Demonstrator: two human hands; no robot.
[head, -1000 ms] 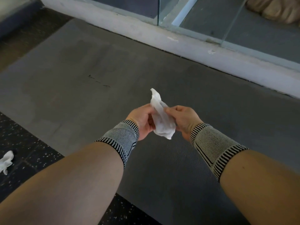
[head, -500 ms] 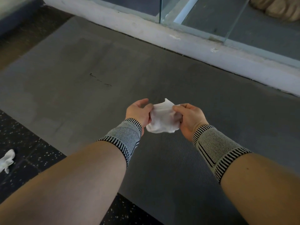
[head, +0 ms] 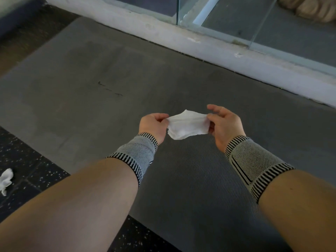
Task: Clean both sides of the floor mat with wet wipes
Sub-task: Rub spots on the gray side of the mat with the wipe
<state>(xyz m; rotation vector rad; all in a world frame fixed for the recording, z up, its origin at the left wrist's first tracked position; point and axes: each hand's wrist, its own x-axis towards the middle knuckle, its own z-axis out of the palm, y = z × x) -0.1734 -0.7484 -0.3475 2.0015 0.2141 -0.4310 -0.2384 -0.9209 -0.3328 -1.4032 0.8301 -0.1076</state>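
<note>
A large grey floor mat [head: 91, 73] covers the floor in front of me, with a short dark scuff line left of centre. Above its middle I hold a white wet wipe [head: 187, 126] stretched between both hands. My left hand [head: 154, 124] pinches the wipe's left edge. My right hand [head: 223, 124] pinches its right edge with thumb and fingers, the index finger lifted. The wipe hangs partly unfolded and creased, clear of the mat. Both wrists wear grey knitted bands with black stripes.
A crumpled used wipe [head: 6, 179] lies on the dark speckled floor [head: 27, 170] at the left edge. A pale concrete sill [head: 200, 44] runs along the mat's far side, with glass panels [head: 227, 17] standing on it.
The wipe was a bunched upright wad held close between both hands; my hands have drawn apart and it is now spread wider between them.
</note>
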